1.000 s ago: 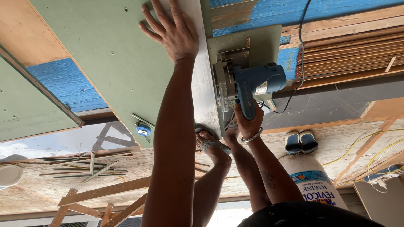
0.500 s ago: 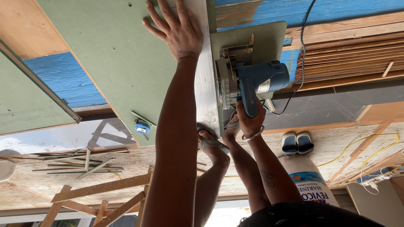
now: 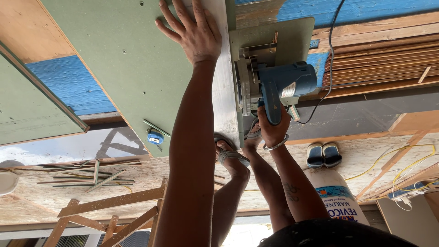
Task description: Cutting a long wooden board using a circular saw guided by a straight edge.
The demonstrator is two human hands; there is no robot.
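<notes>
saw (image 3: 274, 87) long axis along straightedge (image 3: 222, 91), pointing away | right hand (image 3: 273, 126) clamped on handle; left hand (image 3: 194, 32) flat, fingers apart, on green board (image 3: 128, 68) | saw advanced slightly since earlier

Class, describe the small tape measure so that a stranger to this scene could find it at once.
Start at the large green board under the left hand. Follow it to its corner nearest the feet. The tape measure lies there beside a pencil-like stick: small, round and blue, unlike the big blue circular saw.

view: single head-worn camera | position: above the person's own arms and legs | facing: steeply down, frame turned upside down so feet sit mid-frame and floor beyond | range: close, left hand (image 3: 194, 34) on green board (image 3: 123, 68) and right hand (image 3: 273, 128) on blue circular saw (image 3: 279, 84) fill the centre | shared views: only one
</notes>
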